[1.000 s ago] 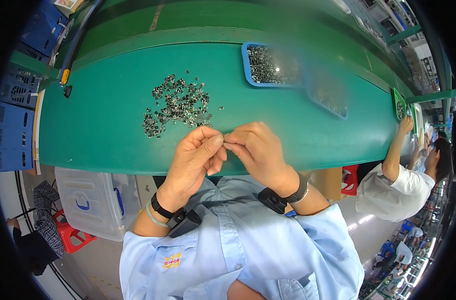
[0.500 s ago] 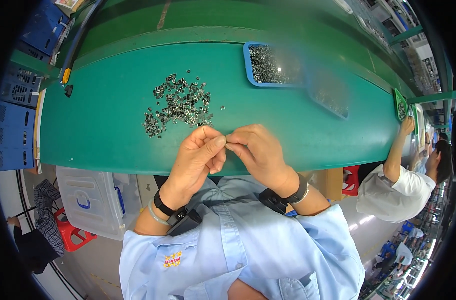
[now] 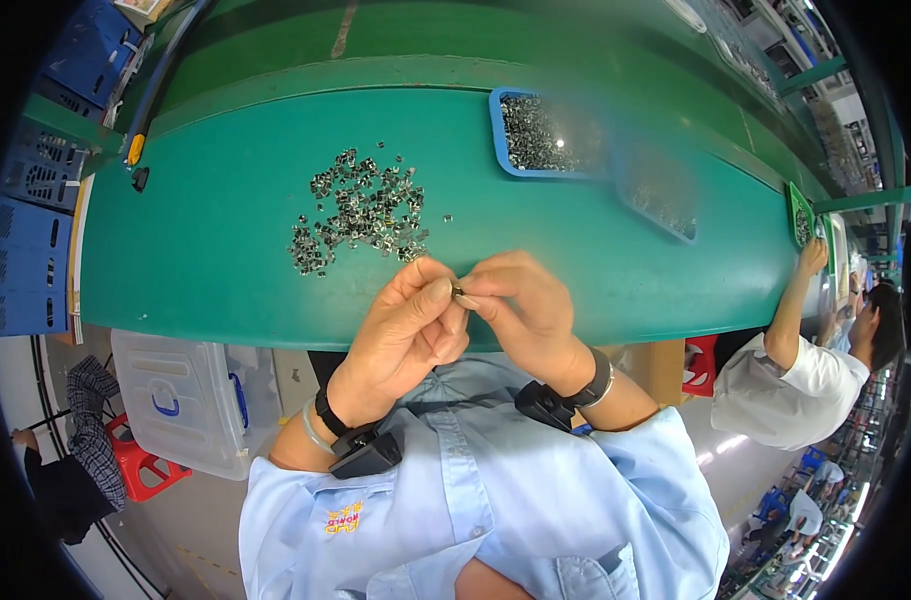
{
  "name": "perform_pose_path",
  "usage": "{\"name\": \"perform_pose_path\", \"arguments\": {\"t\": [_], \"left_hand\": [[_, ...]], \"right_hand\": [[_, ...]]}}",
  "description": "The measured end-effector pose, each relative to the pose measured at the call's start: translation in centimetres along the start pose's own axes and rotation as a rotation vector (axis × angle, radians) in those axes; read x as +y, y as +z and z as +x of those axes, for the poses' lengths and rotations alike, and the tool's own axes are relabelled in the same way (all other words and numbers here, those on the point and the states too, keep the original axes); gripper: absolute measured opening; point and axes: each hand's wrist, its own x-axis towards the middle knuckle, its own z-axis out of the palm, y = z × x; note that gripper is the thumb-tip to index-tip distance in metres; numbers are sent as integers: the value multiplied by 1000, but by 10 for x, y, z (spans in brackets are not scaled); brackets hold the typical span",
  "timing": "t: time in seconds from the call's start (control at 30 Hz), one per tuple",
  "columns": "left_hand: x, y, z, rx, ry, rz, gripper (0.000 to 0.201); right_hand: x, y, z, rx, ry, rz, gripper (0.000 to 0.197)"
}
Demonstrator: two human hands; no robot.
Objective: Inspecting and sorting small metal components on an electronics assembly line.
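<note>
At frame centre, your left hand (image 3: 408,318) and right hand (image 3: 531,305) are pinching one tiny dark metallic-looking piece (image 3: 458,291), seemingly steadying it.

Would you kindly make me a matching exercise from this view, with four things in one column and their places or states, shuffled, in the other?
Things
1. Piece
2. Pile
3. Blue tray
4. Storage box

Places or states
A. Beyond the bench's near edge, at the picture's left
B. Scattered loose on the bench
C. At the fingertips of the left hand and right hand
D. On the bench, filled with small parts

Pairs: 1-C, 2-B, 3-D, 4-A
</note>
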Motion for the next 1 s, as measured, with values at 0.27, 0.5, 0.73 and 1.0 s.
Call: {"name": "perform_pose_path", "arguments": {"t": [0.27,0.5,0.73,1.0], "left_hand": [[3,0,-1,-10,11,96,14],[8,1,-2,93,21,257,14],[11,6,-4,101,11,213,15],[10,5,-5,109,9,289,14]], "right_hand": [[5,-2,1,-23,-122,-41,15],[13,0,-1,-25,-155,-96,17],[15,-2,1,-35,-236,-176,19],[12,-1,-1,-24,-201,-209,20]]}}
